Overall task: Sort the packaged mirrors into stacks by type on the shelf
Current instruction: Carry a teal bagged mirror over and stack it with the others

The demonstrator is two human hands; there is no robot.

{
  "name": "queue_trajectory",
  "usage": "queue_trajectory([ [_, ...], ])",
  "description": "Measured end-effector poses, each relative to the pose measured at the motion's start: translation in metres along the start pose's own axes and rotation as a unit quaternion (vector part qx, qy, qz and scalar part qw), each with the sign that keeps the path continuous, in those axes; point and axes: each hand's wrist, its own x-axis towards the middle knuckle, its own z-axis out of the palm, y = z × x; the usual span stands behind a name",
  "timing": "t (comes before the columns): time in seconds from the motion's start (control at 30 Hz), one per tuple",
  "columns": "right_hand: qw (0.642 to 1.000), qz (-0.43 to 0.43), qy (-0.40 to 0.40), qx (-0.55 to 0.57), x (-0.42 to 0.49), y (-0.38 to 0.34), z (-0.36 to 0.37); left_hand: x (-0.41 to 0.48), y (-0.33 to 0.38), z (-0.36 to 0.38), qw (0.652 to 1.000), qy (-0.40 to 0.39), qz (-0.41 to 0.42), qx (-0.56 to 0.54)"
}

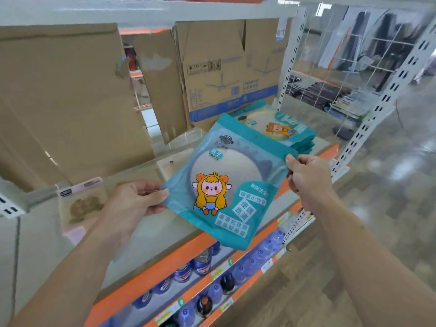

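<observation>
I hold a teal packaged mirror (226, 182) with a yellow cartoon sheep girl on its front, tilted above the shelf (146, 234). My left hand (139, 199) pinches its left edge and my right hand (306, 178) pinches its right top corner. Behind it, at the shelf's far right, lies a stack of matching teal mirror packs (290, 131). To the left, a pale pink packaged mirror (81, 204) lies flat on the shelf, near my left wrist.
Large cardboard boxes (226, 67) stand at the back of the shelf, one leaning on the left (66, 97). Orange-edged lower shelves (212, 274) hold blue cans and bottles. White slotted uprights (368, 123) and a wire grid frame the right end.
</observation>
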Motion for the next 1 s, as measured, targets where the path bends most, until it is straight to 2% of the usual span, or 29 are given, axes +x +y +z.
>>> queue_trajectory([
  [0.6, 0.997, -0.046, -0.055, -0.032, 0.147, -0.033, 0.017, 0.064, 0.030, 0.068, 0.999, 0.037, -0.006, -0.030],
  [0.83, 0.991, -0.064, -0.107, -0.049, 0.214, -0.036, 0.021, 0.075, 0.039, 0.117, 0.993, 0.087, -0.025, -0.071],
  [1.0, 0.981, -0.067, -0.166, -0.076, 0.258, -0.039, 0.026, 0.079, 0.043, 0.156, 0.983, 0.151, -0.042, -0.100],
])
